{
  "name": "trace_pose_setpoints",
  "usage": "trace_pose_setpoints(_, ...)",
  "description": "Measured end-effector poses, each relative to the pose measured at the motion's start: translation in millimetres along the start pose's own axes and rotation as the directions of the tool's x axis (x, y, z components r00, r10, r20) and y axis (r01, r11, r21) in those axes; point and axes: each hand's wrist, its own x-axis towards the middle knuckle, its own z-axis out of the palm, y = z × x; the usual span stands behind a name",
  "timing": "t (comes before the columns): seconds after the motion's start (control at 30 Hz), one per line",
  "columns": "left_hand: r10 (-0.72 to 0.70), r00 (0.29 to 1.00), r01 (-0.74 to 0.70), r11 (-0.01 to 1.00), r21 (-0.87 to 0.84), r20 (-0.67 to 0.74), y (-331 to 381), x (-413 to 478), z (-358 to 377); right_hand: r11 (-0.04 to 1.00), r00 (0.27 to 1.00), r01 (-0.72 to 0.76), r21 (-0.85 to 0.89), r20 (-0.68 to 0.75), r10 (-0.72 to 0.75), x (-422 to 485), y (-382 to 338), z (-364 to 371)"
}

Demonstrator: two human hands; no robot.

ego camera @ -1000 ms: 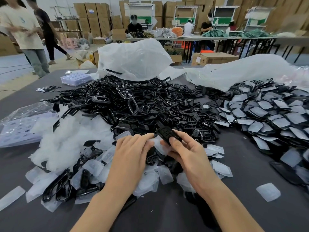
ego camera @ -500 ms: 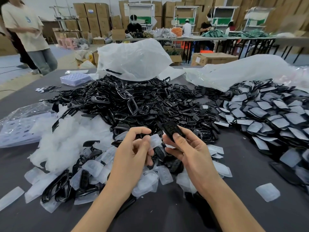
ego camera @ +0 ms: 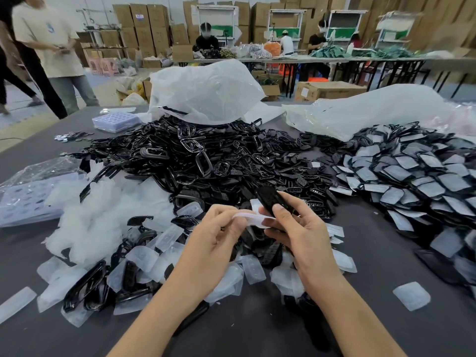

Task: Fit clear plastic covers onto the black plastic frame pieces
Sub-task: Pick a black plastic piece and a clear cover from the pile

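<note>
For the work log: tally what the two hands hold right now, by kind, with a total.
Black frame piece, in the right hand: 1
Clear cover, pinched by the left hand: 1
Total: 2

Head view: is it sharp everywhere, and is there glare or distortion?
Head view: the black frame piece in the right hand is sharp; the cardboard boxes at top right are smeared; small glints sit on the pile of black frames; the wide lens stretches the corners.
</note>
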Motion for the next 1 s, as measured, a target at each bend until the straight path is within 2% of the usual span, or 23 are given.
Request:
trace_pose_setpoints(0.23, -0.134, 0.988, 0.121, 0.981, -0.155, -0.075, -8, 3, 4, 0.992, 0.998, -0.016, -0.128, 0.065, 0.025, -3, 2, 4)
trace_pose_setpoints(0.33, -0.152, 0.980, 0.125, 0.973, -0.193, -0.132, -11, 3, 3, 0.987, 0.992, -0.035, -0.154, 0.118, 0.053, -5, 2, 6)
trace_pose_setpoints(0.47, -0.162, 0.971, 0.126, 0.972, -0.199, -0.177, -13, 3, 3, 0.979, 0.982, -0.006, -0.204, 0.183, 0.045, -9, 2, 9)
trace_pose_setpoints(0.6, -0.152, 0.968, 0.126, 0.983, -0.134, -0.200, -15, 2, 4, 0.973, 0.976, 0.018, -0.228, 0.216, 0.033, -11, 3, 10)
trace_pose_setpoints(0.7, -0.177, 0.967, 0.158, 0.981, -0.117, -0.185, -15, 3, 2, 0.983, 0.975, 0.020, -0.184, 0.223, 0.022, -11, 1, 10)
trace_pose_setpoints(0.83, -0.151, 0.987, 0.146, 0.984, -0.105, -0.051, -14, 5, -4, 0.994, 0.963, -0.018, -0.105, 0.267, 0.045, -12, -1, 10)
trace_pose_setpoints(1.0, -0.144, 0.988, 0.138, 0.984, -0.110, -0.054, -16, 5, -4, 0.996, 0.959, -0.088, 0.008, 0.270, 0.083, -12, 1, 13)
